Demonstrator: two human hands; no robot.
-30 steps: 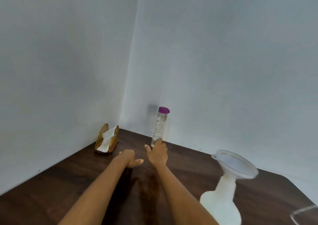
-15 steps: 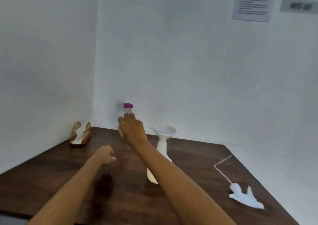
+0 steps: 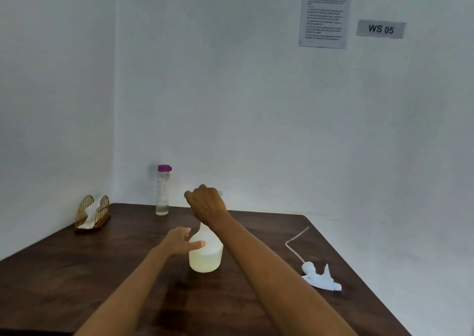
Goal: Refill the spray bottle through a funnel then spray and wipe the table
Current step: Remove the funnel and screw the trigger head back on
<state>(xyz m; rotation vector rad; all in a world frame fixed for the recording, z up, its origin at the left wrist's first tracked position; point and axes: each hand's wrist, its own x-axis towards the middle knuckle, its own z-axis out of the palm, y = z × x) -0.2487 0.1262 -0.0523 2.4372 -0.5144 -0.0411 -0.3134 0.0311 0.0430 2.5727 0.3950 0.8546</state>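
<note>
A white translucent spray bottle [image 3: 206, 254] without its head is seen standing upright near the middle of a dark wooden table [image 3: 77, 271]. Its lower body is held by the left hand [image 3: 179, 242], with the thumb laid across the front and the fingers wrapped round the far side. The top of the bottle is covered by the right hand [image 3: 206, 203], whose fingers are curled downward over a clear funnel [image 3: 220, 194]; only a sliver of the funnel's rim can be made out behind the knuckles, so whether it is actually gripped cannot be told.

Behind the bottle, close to the wall, a tall clear water bottle [image 3: 163, 190] with a purple cap is placed upright. To the left, in the corner, a gold wire napkin holder [image 3: 92, 213] with white tissue is set. On the right side of the table, well apart from the bottle, the white spray head [image 3: 319, 276] is laid on its side, its thin tube stretched toward the wall.

On the wall above, a printed sheet [image 3: 324, 12] and a sign [image 3: 381, 29] reading "WS 05" are fixed.
</note>
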